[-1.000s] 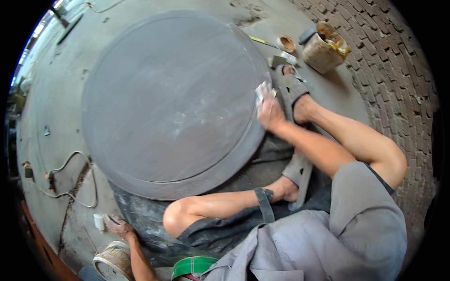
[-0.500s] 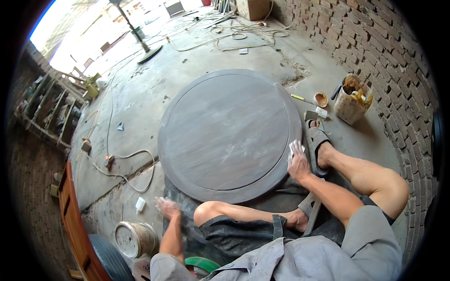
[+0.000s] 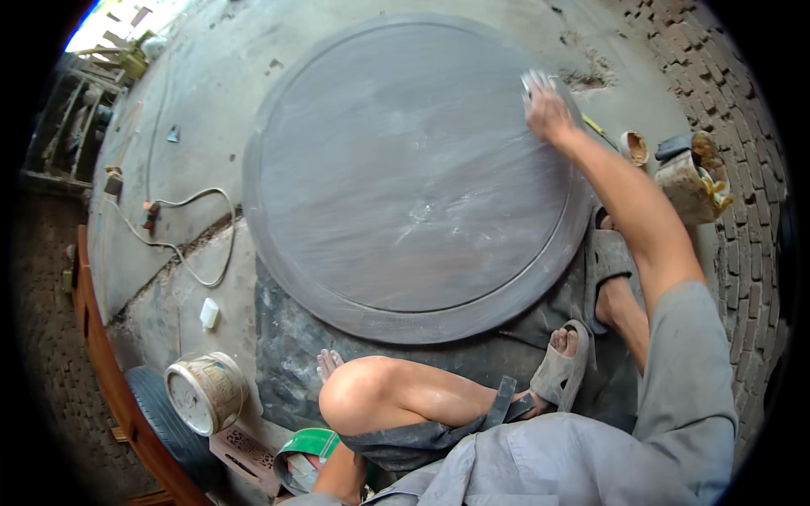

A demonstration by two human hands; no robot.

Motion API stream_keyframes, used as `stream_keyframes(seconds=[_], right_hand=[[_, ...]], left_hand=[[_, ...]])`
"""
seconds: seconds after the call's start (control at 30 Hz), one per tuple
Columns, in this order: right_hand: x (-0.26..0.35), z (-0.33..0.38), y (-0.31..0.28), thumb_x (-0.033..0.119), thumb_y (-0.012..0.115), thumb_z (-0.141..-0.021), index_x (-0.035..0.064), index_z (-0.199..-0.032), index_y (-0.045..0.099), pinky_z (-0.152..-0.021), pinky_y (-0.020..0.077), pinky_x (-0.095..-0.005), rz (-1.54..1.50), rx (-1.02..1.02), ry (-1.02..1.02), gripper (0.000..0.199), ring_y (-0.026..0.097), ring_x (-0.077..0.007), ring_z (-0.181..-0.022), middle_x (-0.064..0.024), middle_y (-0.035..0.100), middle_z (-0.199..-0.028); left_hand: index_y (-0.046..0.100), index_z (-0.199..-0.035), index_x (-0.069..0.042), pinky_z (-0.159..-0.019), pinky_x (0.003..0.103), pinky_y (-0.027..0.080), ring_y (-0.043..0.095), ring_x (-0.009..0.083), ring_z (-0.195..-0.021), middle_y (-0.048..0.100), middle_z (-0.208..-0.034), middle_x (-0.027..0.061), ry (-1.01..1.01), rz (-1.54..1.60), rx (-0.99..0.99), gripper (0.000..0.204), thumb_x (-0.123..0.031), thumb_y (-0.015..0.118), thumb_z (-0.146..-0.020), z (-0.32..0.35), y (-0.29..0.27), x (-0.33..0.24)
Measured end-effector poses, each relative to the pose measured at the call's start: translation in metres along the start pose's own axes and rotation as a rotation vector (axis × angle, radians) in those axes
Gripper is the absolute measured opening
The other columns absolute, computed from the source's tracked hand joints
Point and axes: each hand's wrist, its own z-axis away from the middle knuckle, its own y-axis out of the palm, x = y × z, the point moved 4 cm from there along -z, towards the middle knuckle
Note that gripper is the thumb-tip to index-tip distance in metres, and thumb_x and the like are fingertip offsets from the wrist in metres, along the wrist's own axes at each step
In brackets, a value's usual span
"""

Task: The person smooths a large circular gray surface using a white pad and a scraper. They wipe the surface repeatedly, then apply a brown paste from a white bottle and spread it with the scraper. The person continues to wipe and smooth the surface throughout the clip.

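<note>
A large round grey panel [image 3: 405,194] is being supported flat, low over a dark sheet [image 3: 283,354] that is being spread on the concrete floor [image 3: 202,93]. Pale streaks and dusty smears are being shown across its face, and a groove is being seen running just inside its rim. At the far right part of that rim, the right hand [image 3: 548,108] is being laid on the surface with its fingers [image 3: 535,84] extended and whitened; they are being blurred, and whether they are pinching anything cannot be told. The left hand [image 3: 330,363] is being mostly hidden behind the bent left knee [image 3: 359,392]; only its whitened fingers are being seen, pointing upward near the sheet, and whether anything is being gripped cannot be told.

At the left, a white bottle [image 3: 209,313], a tilted, stained bucket [image 3: 221,386] and a looped cable [image 3: 228,236] are being carried by the floor. A green-rimmed container [image 3: 308,440] is being partly covered by the left forearm [image 3: 340,474]. Beyond the right forearm [image 3: 620,181], a small round cup [image 3: 633,148] and a stained tub [image 3: 688,187] are being seen near the brickwork [image 3: 747,169].
</note>
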Motion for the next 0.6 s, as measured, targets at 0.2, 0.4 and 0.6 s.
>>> stream_keyframes(seconds=[0.2,0.4,0.6], right_hand=[[-0.013,-0.203,-0.018,0.026,0.045,-0.103,0.004,-0.145,0.052,-0.119,0.0391,-0.0443,0.256,0.031,-0.141,0.049,0.047,-0.0371,-0.142,-0.0215,0.051,-0.152],[-0.091,-0.305,-0.121,0.014,0.048,-0.093,0.004,-0.145,0.052,-0.115,0.0425,-0.0451,0.549,0.091,-0.143,0.053,0.051,-0.0367,-0.138,-0.0226,0.052,-0.15],[-0.125,-0.24,-0.131,0.006,0.049,-0.088,-0.0002,-0.133,0.057,-0.099,0.0503,-0.0486,0.401,0.125,-0.303,0.047,0.058,-0.0487,-0.114,-0.0318,0.061,-0.124]], left_hand=[[0.036,-0.155,0.002,-0.126,0.06,0.021,0.03,0.0432,-0.153,0.031,-0.165,0.0244,-0.024,-0.005,0.027,0.07,-0.029,0.059,-0.096,-0.021,-0.01,0.002],[0.03,-0.158,0.003,-0.125,0.063,0.021,0.027,0.047,-0.153,0.03,-0.164,0.0274,-0.15,0.228,0.154,0.088,-0.027,0.063,-0.081,-0.05,-0.035,-0.028],[0.031,-0.157,0.003,-0.124,0.064,0.023,0.027,0.0482,-0.153,0.032,-0.163,0.0267,-0.154,0.232,0.16,0.089,-0.03,0.064,-0.081,-0.053,-0.038,-0.021]])
